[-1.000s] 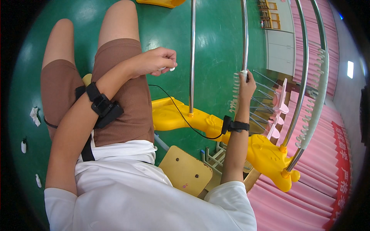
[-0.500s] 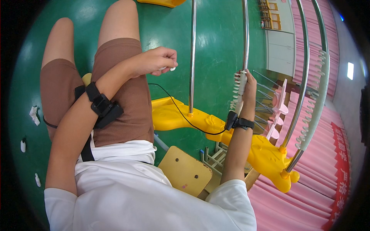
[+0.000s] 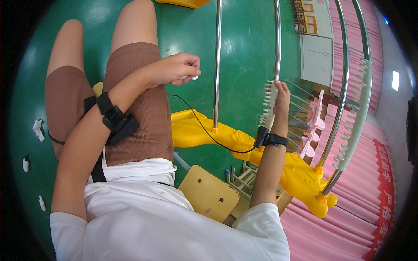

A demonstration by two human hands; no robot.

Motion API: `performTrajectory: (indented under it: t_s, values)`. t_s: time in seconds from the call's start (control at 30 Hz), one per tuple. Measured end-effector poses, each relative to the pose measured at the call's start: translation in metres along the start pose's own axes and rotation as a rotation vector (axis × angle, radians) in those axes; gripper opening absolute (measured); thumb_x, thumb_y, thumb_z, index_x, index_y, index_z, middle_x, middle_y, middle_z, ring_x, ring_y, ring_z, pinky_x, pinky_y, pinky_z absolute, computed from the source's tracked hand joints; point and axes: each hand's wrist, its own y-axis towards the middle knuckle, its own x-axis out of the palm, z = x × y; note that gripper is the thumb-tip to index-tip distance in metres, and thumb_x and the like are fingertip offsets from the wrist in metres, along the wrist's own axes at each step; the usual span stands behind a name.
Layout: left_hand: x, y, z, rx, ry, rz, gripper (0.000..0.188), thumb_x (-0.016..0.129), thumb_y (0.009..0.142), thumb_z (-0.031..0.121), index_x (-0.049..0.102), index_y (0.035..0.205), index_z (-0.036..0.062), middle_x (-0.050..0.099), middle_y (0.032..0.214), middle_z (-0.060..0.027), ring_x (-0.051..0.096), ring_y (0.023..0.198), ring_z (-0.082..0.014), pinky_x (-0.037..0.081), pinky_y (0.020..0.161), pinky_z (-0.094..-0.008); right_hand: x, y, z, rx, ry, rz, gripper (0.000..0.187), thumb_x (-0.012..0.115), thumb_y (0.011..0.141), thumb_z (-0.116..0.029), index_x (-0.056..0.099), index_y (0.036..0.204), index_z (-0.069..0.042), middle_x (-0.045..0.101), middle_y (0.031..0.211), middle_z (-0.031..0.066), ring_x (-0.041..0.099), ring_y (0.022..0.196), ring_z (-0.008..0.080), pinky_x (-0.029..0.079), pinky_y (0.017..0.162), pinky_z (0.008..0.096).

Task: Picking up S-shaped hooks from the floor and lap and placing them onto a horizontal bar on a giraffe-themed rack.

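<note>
Left hand (image 3: 182, 69), upper centre, closed round small white object (image 3: 195, 78), mostly hidden, right hand (image 3: 283, 96) half-curled at pale toothed plastic strip (image 3: 273, 96), grip I couldn't judge

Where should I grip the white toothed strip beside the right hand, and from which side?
I'd grip the white toothed strip by its smooth spine, coming from the picture's right, where the right hand is. The teeth stick out to the left, so that side looks awkward. The strip runs lengthwise in line with the metal pole, so curling fingers across the spine should suit it.
</note>
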Motion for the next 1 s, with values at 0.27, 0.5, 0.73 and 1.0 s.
performTrajectory:
  t_s: [0.27, 0.5, 0.73, 1.0]
  values:
    - [-0.001, 0.000, -0.003, 0.000, -0.032, 0.017, 0.016, 0.050, 0.087, 0.018, 0.051, 0.081, 0.0029, 0.049, 0.067, -0.0035, 0.034, 0.050, -0.0072, 0.026, 0.042, -0.0227, 0.003, 0.001, -0.005, 0.207, 0.121, -0.043, 0.039, 0.047, 0.096, -0.037, 0.064, 0.092, -0.001, 0.066, 0.081, 0.0101, 0.061, 0.065, 0.0187, 0.050, 0.060, 0.0321]
    - [-0.004, 0.002, -0.006, 0.024, -0.061, 0.009, 0.014, 0.045, 0.083, 0.013, 0.053, 0.090, 0.0029, 0.055, 0.072, -0.0041, 0.039, 0.046, -0.0058, 0.026, 0.039, -0.0204, -0.003, 0.000, -0.004, 0.189, 0.049, -0.034, 0.039, 0.049, 0.096, -0.035, 0.065, 0.096, 0.001, 0.067, 0.083, 0.0105, 0.062, 0.066, 0.0173, 0.050, 0.059, 0.0307]
    - [-0.002, 0.003, -0.006, 0.010, -0.012, 0.048, 0.018, 0.051, 0.083, 0.008, 0.053, 0.100, 0.0026, 0.062, 0.084, -0.0063, 0.043, 0.048, -0.0069, 0.030, 0.040, -0.0206, 0.000, -0.005, -0.004, 0.067, 0.052, -0.068, 0.039, 0.052, 0.095, -0.035, 0.065, 0.098, 0.002, 0.066, 0.082, 0.0094, 0.062, 0.066, 0.0163, 0.050, 0.059, 0.0287]
    - [0.003, -0.002, -0.004, 0.037, 0.062, 0.107, 0.026, 0.053, 0.086, 0.009, 0.044, 0.111, 0.0065, 0.064, 0.091, -0.0071, 0.045, 0.052, -0.0065, 0.034, 0.045, -0.0201, -0.003, 0.000, -0.002, 0.121, 0.070, -0.080, 0.040, 0.049, 0.096, -0.036, 0.064, 0.098, 0.001, 0.066, 0.083, 0.0104, 0.062, 0.064, 0.0174, 0.052, 0.058, 0.0312]
